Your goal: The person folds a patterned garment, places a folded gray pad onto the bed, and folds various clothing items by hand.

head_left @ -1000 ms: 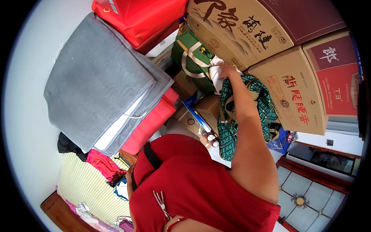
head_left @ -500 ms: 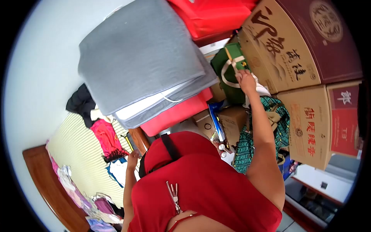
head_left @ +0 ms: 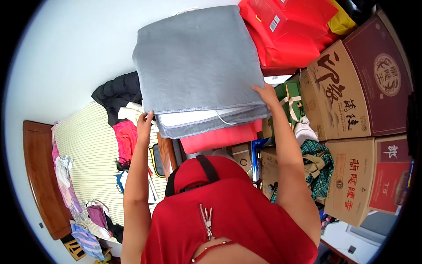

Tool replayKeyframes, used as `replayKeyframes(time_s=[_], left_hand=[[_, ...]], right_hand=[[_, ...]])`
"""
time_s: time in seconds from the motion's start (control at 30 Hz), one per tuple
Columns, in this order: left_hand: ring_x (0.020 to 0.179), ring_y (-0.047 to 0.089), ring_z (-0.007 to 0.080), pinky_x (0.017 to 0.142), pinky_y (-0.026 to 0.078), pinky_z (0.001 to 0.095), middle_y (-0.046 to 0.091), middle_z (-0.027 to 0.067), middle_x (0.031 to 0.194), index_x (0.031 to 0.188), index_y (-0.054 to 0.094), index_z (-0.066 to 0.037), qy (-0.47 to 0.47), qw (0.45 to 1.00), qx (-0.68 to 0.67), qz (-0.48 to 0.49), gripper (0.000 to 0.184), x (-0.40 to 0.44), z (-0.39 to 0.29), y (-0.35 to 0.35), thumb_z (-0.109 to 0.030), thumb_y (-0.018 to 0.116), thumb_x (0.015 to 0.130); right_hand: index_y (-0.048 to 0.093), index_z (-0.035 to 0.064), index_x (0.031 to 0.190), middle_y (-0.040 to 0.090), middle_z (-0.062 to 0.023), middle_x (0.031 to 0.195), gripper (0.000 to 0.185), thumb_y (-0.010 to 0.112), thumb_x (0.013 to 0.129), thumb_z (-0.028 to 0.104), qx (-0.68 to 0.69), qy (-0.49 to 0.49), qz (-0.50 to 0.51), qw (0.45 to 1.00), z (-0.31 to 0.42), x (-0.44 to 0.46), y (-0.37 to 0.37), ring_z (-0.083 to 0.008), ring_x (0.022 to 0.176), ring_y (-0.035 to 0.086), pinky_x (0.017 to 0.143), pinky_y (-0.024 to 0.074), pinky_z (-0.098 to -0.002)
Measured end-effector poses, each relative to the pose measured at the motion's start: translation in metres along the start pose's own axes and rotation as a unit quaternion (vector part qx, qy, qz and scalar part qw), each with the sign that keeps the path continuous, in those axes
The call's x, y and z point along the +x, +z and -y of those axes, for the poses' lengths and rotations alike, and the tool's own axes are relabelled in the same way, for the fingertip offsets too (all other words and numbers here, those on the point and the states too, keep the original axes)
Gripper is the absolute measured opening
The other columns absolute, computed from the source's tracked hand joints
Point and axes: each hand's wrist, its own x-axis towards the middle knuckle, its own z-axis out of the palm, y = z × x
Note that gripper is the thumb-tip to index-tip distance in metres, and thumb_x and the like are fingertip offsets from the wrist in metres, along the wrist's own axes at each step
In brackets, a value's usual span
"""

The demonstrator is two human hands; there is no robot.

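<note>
A large grey fabric case [head_left: 198, 61] with a white layer at its open front edge lies on a red bundle [head_left: 222, 138]. At the case's front left corner, my left hand [head_left: 145, 125] pinches the edge. My right hand [head_left: 267, 94] grips the right edge, its thumb on top and the other fingers partly hidden. A green bag [head_left: 292, 99] with pale handles stands just right of my right hand. White cloth [head_left: 304, 131] lies by a teal patterned bag [head_left: 323, 176], beyond my right forearm.
Cardboard boxes [head_left: 347, 176] are stacked on the right. Red bags [head_left: 285, 39] stand behind the case at the back right. On the left, a striped bed [head_left: 88, 149] holds a black jacket [head_left: 116, 94], pink clothing [head_left: 125, 141] and other clothes.
My right hand has left the white cloth and green bag and moved to the case's right edge. My left hand has risen to its front left corner. The view has shifted left.
</note>
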Motion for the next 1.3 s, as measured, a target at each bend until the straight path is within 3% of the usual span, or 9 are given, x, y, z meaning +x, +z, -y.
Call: replayKeyframes(time_s=[0.2,0.23,0.37,0.53,0.73,0.9,1.03,1.17,1.3], left_hand=[[0.121,0.046,0.0243,0.101,0.034,0.03,0.046,0.0232,0.131,0.144,0.022,0.003,0.061,0.994,-0.094,-0.013,0.084,0.035,-0.014,0.012,-0.029,0.07,0.083],[0.104,0.055,0.0187,0.09,0.041,0.0281,0.057,0.0176,0.113,0.131,0.042,0.005,0.065,0.993,-0.096,0.025,0.065,0.034,-0.027,0.011,-0.029,0.071,0.082],[0.068,0.052,0.0106,0.062,0.044,0.0264,0.058,0.0032,0.077,0.092,0.052,-0.001,0.13,0.989,0.059,-0.047,0.039,0.037,-0.035,0.006,-0.032,0.073,0.08],[0.108,0.053,0.0209,0.09,0.044,0.0304,0.053,0.018,0.12,0.135,0.03,0.003,0.129,0.99,-0.058,0.02,0.074,0.011,-0.077,0.024,-0.025,0.072,0.081],[0.097,0.059,0.0198,0.091,0.044,0.0322,0.061,0.0112,0.108,0.123,0.047,0.0,0.013,0.96,-0.241,0.145,0.048,-0.035,-0.143,0.044,-0.008,0.062,0.079],[0.104,0.056,0.0204,0.092,0.043,0.0332,0.057,0.0127,0.115,0.129,0.041,0.001,0.071,0.958,-0.223,0.164,0.057,-0.078,-0.155,0.066,-0.008,0.065,0.078],[0.109,0.055,0.0266,0.095,0.043,0.0351,0.056,0.0161,0.119,0.132,0.036,0.003,0.091,0.988,0.115,0.057,0.065,-0.026,-0.047,0.05,-0.009,0.068,0.077],[0.118,0.05,0.0283,0.101,0.039,0.0369,0.05,0.0199,0.128,0.137,0.031,0.002,0.052,0.989,-0.055,0.129,0.079,0.012,0.013,0.027,-0.013,0.075,0.073],[0.126,0.043,0.0284,0.104,0.036,0.0385,0.042,0.0193,0.136,0.142,0.023,-0.002,-0.068,0.979,-0.147,0.121,0.094,0.004,-0.059,0.019,-0.032,0.079,0.073]], right_hand=[[0.06,-0.0028,0.115,0.065,-0.0107,0.107,0.042,0.064,0.081,0.021,0.148,0.063,0.07,0.984,0.031,-0.024,-0.017,-0.0186,0.094,0.06,0.084,0.0454,-0.0307],[0.06,-0.0028,0.115,0.065,-0.011,0.107,0.041,0.064,0.081,0.02,0.149,0.066,0.067,0.984,0.029,-0.023,-0.017,-0.0186,0.094,0.06,0.084,0.0456,-0.0308],[0.061,-0.003,0.114,0.065,-0.0116,0.104,0.041,0.066,0.082,0.023,0.104,0.073,0.046,0.991,0.0,-0.005,-0.011,-0.0183,0.094,0.06,0.082,0.0467,-0.031],[0.061,-0.0028,0.114,0.065,-0.0125,0.106,0.05,0.069,0.083,0.035,0.135,0.071,0.066,0.986,-0.005,-0.004,-0.009,-0.0189,0.094,0.061,0.082,0.0472,-0.0315],[0.057,-0.0003,0.122,0.062,-0.0121,0.115,0.053,0.069,0.083,0.035,0.228,0.114,0.136,0.957,-0.019,0.013,-0.023,-0.0208,0.104,0.058,0.089,0.0451,-0.0338],[0.053,-0.0012,0.123,0.061,-0.0134,0.118,0.055,0.067,0.085,0.036,0.283,0.125,0.169,0.936,-0.013,0.008,-0.049,-0.0237,0.105,0.06,0.093,0.0458,-0.0367],[0.052,-0.0016,0.124,0.06,-0.0142,0.12,0.053,0.066,0.085,0.031,0.207,0.123,0.16,0.957,-0.01,0.011,-0.047,-0.0238,0.108,0.058,0.093,0.045,-0.036],[0.044,0.0004,0.132,0.056,-0.0149,0.124,0.059,0.065,0.084,0.027,0.119,0.067,0.128,0.982,-0.027,0.022,-0.036,-0.0239,0.111,0.055,0.093,0.0439,-0.0355],[0.037,0.0032,0.138,0.054,-0.0119,0.128,0.071,0.069,0.081,0.03,0.101,0.058,0.06,0.991,-0.013,0.018,-0.025,-0.0233,0.111,0.054,0.098,0.0391,-0.0347]])
